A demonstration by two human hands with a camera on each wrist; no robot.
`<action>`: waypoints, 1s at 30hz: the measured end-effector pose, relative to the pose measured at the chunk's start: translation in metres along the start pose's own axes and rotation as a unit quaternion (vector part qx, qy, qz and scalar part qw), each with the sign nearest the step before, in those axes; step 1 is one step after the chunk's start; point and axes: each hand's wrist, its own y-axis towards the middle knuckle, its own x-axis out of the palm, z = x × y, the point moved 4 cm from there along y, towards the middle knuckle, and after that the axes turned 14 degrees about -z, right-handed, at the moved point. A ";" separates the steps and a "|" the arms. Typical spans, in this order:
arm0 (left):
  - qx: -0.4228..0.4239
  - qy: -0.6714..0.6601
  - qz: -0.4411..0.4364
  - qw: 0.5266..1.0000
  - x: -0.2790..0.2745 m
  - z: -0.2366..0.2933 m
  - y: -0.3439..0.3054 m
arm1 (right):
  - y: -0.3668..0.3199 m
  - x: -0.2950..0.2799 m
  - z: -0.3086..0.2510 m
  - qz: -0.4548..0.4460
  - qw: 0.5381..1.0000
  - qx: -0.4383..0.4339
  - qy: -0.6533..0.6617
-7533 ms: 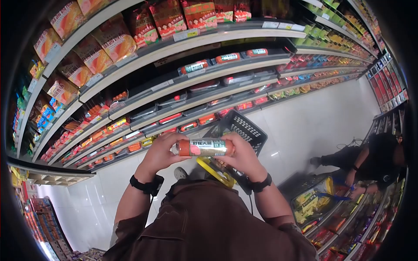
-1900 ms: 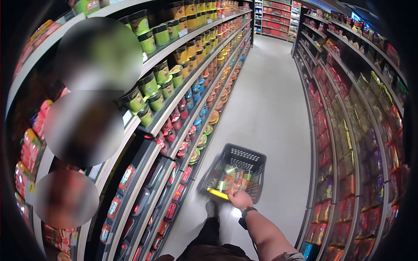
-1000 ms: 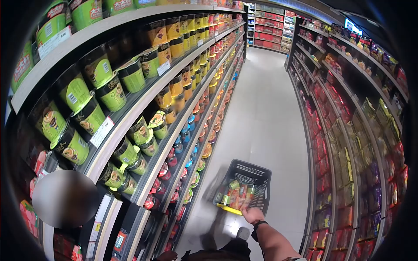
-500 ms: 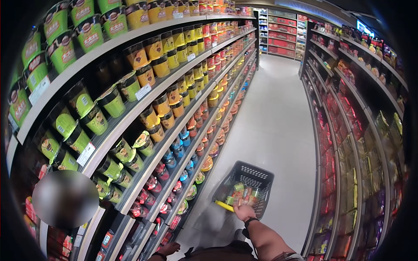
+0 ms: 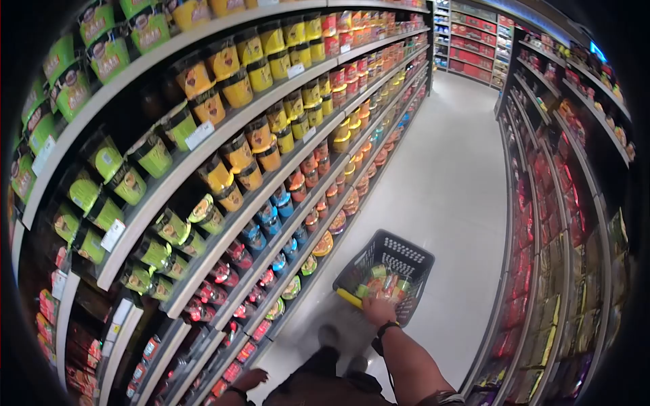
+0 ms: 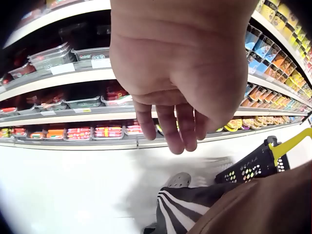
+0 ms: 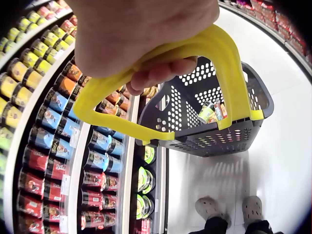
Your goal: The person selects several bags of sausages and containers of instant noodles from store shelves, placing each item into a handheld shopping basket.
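My right hand grips the yellow handle of a dark plastic basket with packaged goods inside. In the right wrist view my fingers curl round the yellow handle, above the perforated basket. My left hand hangs low beside my body, holding nothing. In the left wrist view the left hand has its fingers loosely bent downward, with the basket off to the right.
Shelves of cup noodles in several colours line the left side. Packets fill shelves on the right. The pale aisle floor runs between them to red shelves at the far end.
The view has shifted along the aisle, with the noodle shelves sliding past on the left. My right hand keeps its grip on the basket handle; my left hand stays low at my side.
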 end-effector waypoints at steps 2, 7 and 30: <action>-0.063 -0.176 0.132 0.974 -0.026 0.018 0.018 | 0.011 -0.010 0.008 -0.026 1.000 0.003 0.008; 0.021 -0.179 0.270 0.946 -0.154 0.128 0.081 | 0.024 -0.050 0.007 -0.018 0.999 0.030 -0.012; 0.276 -0.327 0.511 0.746 -0.463 0.254 0.133 | 0.170 -0.182 0.077 0.035 0.997 0.061 -0.044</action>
